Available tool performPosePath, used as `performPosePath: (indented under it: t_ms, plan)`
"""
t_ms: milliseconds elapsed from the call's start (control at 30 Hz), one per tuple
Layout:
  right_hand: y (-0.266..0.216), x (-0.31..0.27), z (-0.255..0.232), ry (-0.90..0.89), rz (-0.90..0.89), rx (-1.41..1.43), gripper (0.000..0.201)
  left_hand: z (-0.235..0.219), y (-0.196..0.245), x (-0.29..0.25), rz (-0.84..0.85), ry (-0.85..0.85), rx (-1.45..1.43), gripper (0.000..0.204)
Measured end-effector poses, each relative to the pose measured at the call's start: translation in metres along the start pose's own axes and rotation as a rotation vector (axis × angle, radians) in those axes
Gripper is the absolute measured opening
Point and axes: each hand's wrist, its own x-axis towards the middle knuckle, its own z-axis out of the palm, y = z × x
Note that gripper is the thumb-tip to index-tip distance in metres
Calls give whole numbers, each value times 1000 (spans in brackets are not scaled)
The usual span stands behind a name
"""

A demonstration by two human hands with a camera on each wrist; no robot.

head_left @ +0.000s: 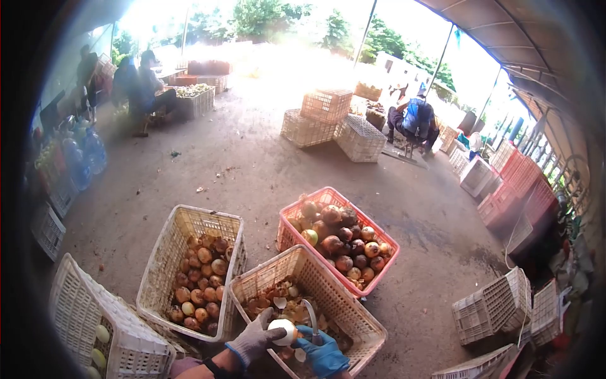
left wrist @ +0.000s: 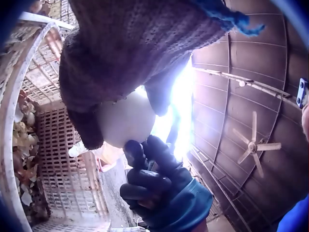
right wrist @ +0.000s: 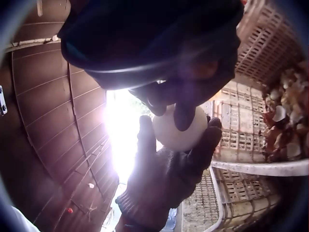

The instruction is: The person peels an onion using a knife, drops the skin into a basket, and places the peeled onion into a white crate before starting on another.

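Note:
A peeled white onion (head_left: 283, 331) is gripped by my left hand (head_left: 254, 339), which wears a grey knit glove. In the left wrist view the glove's fingers wrap over the onion (left wrist: 126, 118) from above. My right hand (head_left: 325, 355), in a blue rubber glove, grips a knife with a curved metal blade (head_left: 310, 316). Its fingertips press against the onion (right wrist: 166, 129) in the right wrist view; the knife's handle is hidden in the fist. Both hands are above a white plastic crate (head_left: 322, 275) holding onion skins (head_left: 268, 298).
Unpeeled onions fill a white crate (head_left: 158, 265) at left and a red crate (head_left: 289, 240) beyond. Peeled onions (head_left: 101, 333) lie in the crate at lower left. Stacked crates (head_left: 325, 107) stand farther off, near a seated person (head_left: 416, 120). More crates (head_left: 492, 306) sit at right.

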Motion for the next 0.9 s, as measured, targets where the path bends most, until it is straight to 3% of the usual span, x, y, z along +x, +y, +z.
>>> performPosePath:
  t_ms: [100,300,400,467,567,600,667,800,867,900]
  plan:
    - [-2,-3,-3,103,41,-41,32,0,4,-4,53,-22,56,99]
    - [-10,-15,-9,105,-400,-542,25,0,4,-2,62,-46,106,102]
    - [-26,-23,7,260,-221,-360,21,5,17,-12,37,-74,112,107]
    - [-34,-30,16,423,-518,-744,18,-10,-2,-1,24,-126,49,107]
    - [-10,-3,-20,246,-204,-43,13,-18,-16,10,78,16,179,106]
    - [-8,0,-27,219,-123,31,15,-3,7,-7,37,29,79,106]
    - [-5,7,-37,193,-40,-5,22,-17,-16,12,51,89,89,96]
    - [3,16,-61,158,56,-84,35,-9,-3,1,19,144,1,77]
    - [13,24,-78,138,95,-126,42,-8,12,-9,-51,80,-121,112]
    - [20,31,-86,129,108,-140,46,-6,17,-12,-63,90,-133,112]
